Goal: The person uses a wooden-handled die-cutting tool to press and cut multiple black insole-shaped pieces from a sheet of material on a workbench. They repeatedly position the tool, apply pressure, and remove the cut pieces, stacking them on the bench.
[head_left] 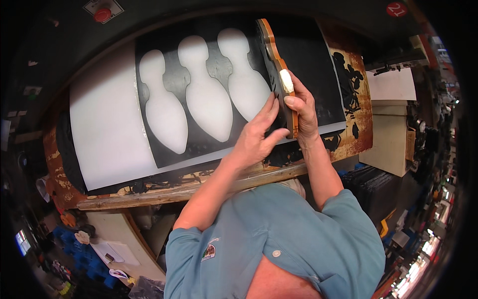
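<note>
Orange-edged form point(279, 66) tilted up on edge over the black sheet point(313, 65)
Long axis points away from the body; right hand point(304, 110) grips it, left hand point(256, 137) loosely open beside its left face.

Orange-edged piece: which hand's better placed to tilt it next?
Likely the right hand: it grips the orange-edged piece, thumb on edge; the left hand is open at the dark face.

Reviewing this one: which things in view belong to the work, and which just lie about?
Belonging:
orange-edged tool, right hand gripping it, left hand alongside
black sheet with three white shapes
white sheet

Apparently lying about:
ragged black scraps
blue plastic things
</note>
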`<action>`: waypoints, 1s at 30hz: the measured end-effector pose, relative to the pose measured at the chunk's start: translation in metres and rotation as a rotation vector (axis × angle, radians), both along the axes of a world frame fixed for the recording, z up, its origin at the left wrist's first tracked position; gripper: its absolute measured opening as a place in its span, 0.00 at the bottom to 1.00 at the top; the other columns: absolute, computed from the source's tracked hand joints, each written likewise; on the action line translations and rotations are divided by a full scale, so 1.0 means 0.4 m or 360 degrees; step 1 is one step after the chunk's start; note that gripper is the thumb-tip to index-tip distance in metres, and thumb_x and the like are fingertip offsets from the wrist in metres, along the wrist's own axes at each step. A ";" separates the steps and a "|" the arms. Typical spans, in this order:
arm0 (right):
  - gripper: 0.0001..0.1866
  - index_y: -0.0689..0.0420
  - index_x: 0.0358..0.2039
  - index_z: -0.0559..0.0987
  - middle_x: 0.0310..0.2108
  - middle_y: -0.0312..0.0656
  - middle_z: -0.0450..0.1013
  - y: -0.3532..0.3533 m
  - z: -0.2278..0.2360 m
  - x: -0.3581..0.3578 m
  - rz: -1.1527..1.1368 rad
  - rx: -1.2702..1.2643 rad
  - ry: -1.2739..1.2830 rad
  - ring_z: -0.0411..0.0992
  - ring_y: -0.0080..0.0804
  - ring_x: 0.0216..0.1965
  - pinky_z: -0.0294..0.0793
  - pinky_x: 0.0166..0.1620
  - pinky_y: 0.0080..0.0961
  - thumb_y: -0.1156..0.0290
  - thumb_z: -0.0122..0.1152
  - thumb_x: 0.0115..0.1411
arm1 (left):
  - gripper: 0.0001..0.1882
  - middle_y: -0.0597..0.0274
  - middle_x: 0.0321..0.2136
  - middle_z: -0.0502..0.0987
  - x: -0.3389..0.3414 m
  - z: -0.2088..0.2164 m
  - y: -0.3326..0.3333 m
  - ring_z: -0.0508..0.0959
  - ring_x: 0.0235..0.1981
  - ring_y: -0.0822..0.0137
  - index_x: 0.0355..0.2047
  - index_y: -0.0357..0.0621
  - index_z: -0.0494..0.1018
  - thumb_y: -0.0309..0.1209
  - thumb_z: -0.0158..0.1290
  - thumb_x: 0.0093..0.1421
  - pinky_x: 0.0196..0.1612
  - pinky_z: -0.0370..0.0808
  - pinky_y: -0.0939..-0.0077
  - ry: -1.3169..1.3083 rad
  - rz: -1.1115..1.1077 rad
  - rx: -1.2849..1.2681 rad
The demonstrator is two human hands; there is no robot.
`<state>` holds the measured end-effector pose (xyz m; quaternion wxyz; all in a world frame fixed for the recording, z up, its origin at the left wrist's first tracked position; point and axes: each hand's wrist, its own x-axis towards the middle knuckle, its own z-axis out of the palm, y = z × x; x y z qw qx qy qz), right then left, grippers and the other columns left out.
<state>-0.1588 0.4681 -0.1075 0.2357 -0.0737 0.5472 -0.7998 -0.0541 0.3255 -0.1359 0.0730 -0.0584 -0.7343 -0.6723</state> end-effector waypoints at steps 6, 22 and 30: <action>0.44 0.68 0.73 0.67 0.56 0.45 0.77 0.013 -0.006 -0.001 -0.0004 -0.0105 -0.0050 0.77 0.28 0.54 0.76 0.60 0.24 0.64 0.67 0.57 | 0.21 0.52 0.57 0.80 0.033 -0.006 -0.034 0.82 0.53 0.65 0.67 0.33 0.72 0.30 0.50 0.78 0.51 0.86 0.69 -0.0615 0.0448 0.0595; 0.44 0.73 0.69 0.70 0.66 0.50 0.70 0.102 0.028 -0.024 -0.0070 0.0502 0.0469 0.71 0.37 0.65 0.70 0.68 0.31 0.70 0.75 0.53 | 0.28 0.48 0.58 0.80 0.151 0.049 -0.294 0.81 0.55 0.68 0.70 0.23 0.63 0.22 0.54 0.73 0.60 0.76 0.74 -0.0760 0.0919 0.0559; 0.44 0.63 0.62 0.79 0.67 0.63 0.62 0.082 -0.050 -0.021 -0.0117 0.1926 0.1635 0.67 0.62 0.60 0.75 0.60 0.51 0.58 0.76 0.43 | 0.19 0.56 0.48 0.85 0.223 -0.043 -0.525 0.84 0.40 0.71 0.63 0.36 0.77 0.22 0.57 0.73 0.46 0.82 0.76 -0.0318 0.1341 0.0093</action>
